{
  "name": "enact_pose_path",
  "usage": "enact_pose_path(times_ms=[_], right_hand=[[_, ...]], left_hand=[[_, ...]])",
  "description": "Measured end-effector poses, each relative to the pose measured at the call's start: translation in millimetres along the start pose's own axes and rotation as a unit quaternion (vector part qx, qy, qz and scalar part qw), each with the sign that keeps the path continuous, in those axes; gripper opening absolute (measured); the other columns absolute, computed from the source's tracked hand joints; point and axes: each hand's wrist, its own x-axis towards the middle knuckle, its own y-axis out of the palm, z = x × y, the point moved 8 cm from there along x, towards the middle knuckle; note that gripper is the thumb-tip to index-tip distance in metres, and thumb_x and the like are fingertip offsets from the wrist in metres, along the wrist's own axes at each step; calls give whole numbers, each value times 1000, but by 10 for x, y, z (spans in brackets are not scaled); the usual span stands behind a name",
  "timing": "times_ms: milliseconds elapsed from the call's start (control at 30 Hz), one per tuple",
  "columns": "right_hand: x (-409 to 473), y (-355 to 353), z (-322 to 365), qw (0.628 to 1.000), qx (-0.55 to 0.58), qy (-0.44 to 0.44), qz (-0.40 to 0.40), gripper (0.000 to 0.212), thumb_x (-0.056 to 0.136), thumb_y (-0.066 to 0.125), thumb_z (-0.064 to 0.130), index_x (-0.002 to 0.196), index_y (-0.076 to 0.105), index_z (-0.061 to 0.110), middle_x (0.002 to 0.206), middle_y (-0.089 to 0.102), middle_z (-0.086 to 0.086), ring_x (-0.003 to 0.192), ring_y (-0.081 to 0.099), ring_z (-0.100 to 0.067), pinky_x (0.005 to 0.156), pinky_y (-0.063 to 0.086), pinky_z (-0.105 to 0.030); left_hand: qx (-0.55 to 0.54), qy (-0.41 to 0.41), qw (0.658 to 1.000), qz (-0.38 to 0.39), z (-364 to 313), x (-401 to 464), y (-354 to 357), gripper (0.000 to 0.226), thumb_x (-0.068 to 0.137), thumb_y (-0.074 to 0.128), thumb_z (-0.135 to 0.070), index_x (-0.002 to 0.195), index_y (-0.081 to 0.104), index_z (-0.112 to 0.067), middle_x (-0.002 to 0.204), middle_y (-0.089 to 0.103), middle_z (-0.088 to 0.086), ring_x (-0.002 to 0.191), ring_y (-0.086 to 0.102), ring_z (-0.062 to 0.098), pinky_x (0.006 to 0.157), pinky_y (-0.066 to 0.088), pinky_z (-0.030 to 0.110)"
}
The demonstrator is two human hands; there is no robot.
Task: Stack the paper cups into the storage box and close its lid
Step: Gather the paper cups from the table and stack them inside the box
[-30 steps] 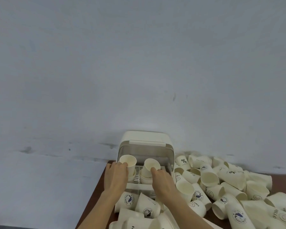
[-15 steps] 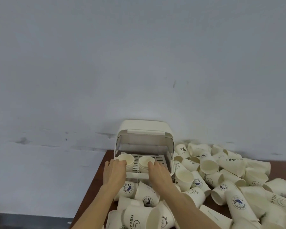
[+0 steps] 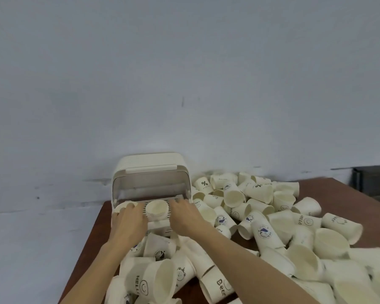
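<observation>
The cream storage box [image 3: 119, 185] stands at the table's back left corner with its lid [image 3: 149, 165] swung up. Two paper cups stand upright on its slatted tray. My left hand [image 3: 130, 222] wraps the left cup [image 3: 122, 207] and hides most of it. The middle cup [image 3: 157, 209] stands free with its whole rim showing. My right hand [image 3: 184, 216] lies just right of that cup, fingers stretched over the tray, holding nothing. A heap of loose paper cups [image 3: 272, 227] covers the table to the right and in front of the box.
The brown table [image 3: 329, 191] ends at its left edge [image 3: 90, 242] close to the box. A plain grey wall rises right behind. Tipped cups [image 3: 160, 279] crowd the space under my forearms. A dark object [image 3: 373, 181] sits at the far right.
Both hands lowered their cups onto the box's tray. My right hand has let go of its cup and slid right. The view has dropped and turned to the right.
</observation>
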Motion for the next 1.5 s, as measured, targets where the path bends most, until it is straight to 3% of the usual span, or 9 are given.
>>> enact_pose_path(times_ms=[233, 400, 667, 1000, 1300, 1500], right_hand=[[-558, -529, -522, 998, 20, 28, -55, 32, 88, 46, 8, 119, 49, 8, 114, 54, -15, 107, 48, -35, 82, 39, -42], [-1108, -843, -851, 995, 35, 49, -74, 45, 92, 43, 11, 137, 41, 13, 125, 51, -13, 115, 47, -34, 92, 39, -43], [-1705, -981, -1353, 989, 44, 103, -93, 41, 94, 44, 17, 134, 47, 14, 127, 52, -9, 117, 46, -30, 97, 40, -42], [-2517, -1111, -1980, 974, 38, 161, -152, 41, 98, 45, 21, 139, 45, 21, 134, 48, 1, 124, 42, -19, 102, 36, -34], [-3105, -1074, -2417, 959, 43, 237, -149, 38, 98, 46, 20, 136, 49, 21, 134, 49, 4, 125, 42, -17, 103, 33, -30], [-3229, -942, -2478, 963, 8, 244, -114, 22, 96, 47, 33, 108, 63, 23, 115, 52, 8, 112, 43, -14, 94, 34, -28]], left_hand=[[-60, 93, 994, 3, -954, -176, -187, 32, 94, 46, -29, 124, 55, -21, 116, 57, 2, 107, 56, 24, 87, 45, 38], [-120, 167, 978, 22, -1587, -467, -214, 39, 95, 45, -32, 133, 51, -27, 127, 54, -2, 114, 54, 19, 94, 44, 37], [-154, 262, 952, 38, -2388, -899, -177, 32, 97, 42, -32, 126, 53, -26, 118, 54, -4, 107, 54, 18, 90, 44, 37], [-212, 312, 921, 101, -3182, -1138, 139, 39, 94, 46, -34, 132, 51, -30, 120, 56, -4, 109, 55, 15, 94, 43, 34], [-106, 310, 943, 58, -3674, -1181, 281, 30, 93, 41, -34, 106, 65, -21, 105, 57, 1, 99, 52, 23, 89, 41, 37], [-38, 301, 949, 80, -3788, -1165, 504, 37, 87, 45, -48, 85, 70, -20, 94, 54, 1, 97, 49, 22, 92, 37, 38]])
